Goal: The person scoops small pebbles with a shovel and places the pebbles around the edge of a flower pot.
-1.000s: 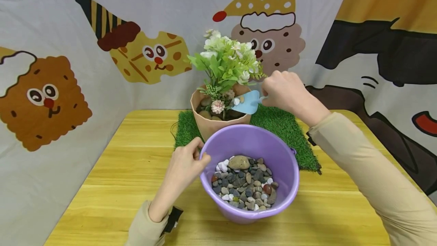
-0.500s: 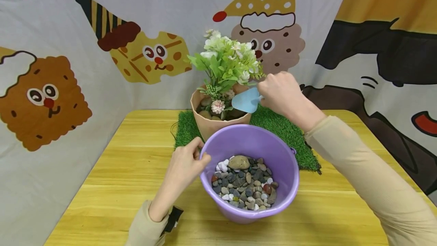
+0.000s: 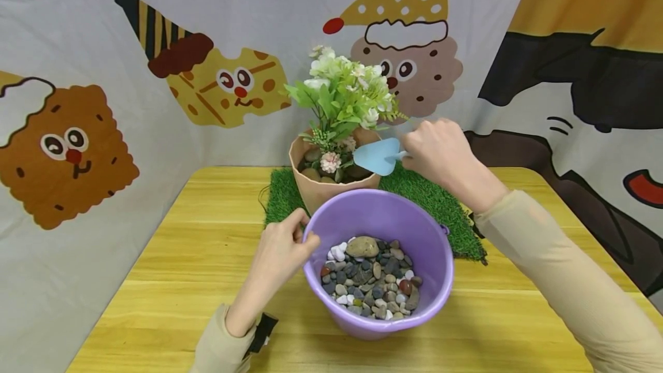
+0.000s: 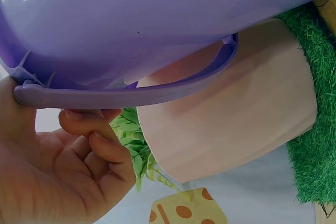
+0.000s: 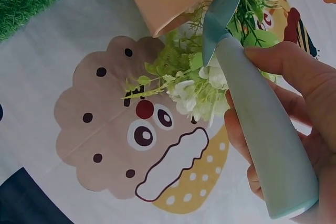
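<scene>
In the head view my left hand (image 3: 282, 246) pinches the left rim of a purple bucket (image 3: 380, 206). Pebbles (image 3: 370, 278) of several colours and one larger tan stone (image 3: 362, 246) cover its bottom. The left wrist view shows the bucket's handle (image 4: 121, 95) hanging beside the curled fingers. My right hand (image 3: 440, 145) grips a small light-blue trowel (image 3: 377, 156) by its pale handle. No stones show on its blade, which is tilted over the right rim of a peach flower pot (image 3: 323, 189). White and green flowers (image 3: 344, 85) and brown stones (image 3: 312, 173) fill the pot.
A square of artificial grass (image 3: 430, 189) lies under the pot and behind the bucket. The yellow wooden table (image 3: 197, 258) carries everything. A cloth printed with cartoon figures (image 3: 248, 16) hangs behind the table.
White and tan pebbles on the trowel blade are gone from it. My right hand shifted slightly left, then back right and a little lower. The left hand and bucket stay put.
</scene>
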Demonstrator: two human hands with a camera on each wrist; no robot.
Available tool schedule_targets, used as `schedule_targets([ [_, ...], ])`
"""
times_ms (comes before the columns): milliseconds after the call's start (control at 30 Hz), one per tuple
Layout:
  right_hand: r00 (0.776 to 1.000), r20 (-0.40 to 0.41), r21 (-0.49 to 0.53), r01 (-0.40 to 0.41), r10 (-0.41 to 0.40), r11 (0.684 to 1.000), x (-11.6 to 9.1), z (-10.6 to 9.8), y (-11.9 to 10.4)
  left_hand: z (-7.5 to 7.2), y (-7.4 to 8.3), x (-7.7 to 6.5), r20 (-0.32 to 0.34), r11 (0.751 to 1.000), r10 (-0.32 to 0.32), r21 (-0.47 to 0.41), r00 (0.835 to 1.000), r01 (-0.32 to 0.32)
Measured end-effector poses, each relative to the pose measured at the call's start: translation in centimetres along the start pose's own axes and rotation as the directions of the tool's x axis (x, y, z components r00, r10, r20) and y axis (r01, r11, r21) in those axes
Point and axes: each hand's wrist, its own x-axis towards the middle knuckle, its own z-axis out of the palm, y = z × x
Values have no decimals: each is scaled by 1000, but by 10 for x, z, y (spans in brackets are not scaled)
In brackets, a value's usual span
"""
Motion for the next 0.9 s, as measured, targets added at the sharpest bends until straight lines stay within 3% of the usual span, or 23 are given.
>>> schedule_targets([
  [300,1000,-5,64,-8,8,998,-19,-10,0,1,-1,0,7,1000,-6,3,1000,6],
  [600,992,-75,116,105,-97,988,-42,-28,-3,0,-2,0,-2,1000,1,2,1000,-1],
  [900,984,45,68,168,-172,983,-55,-38,-17,0,-2,1,-3,1000,10,7,1000,-10],
])
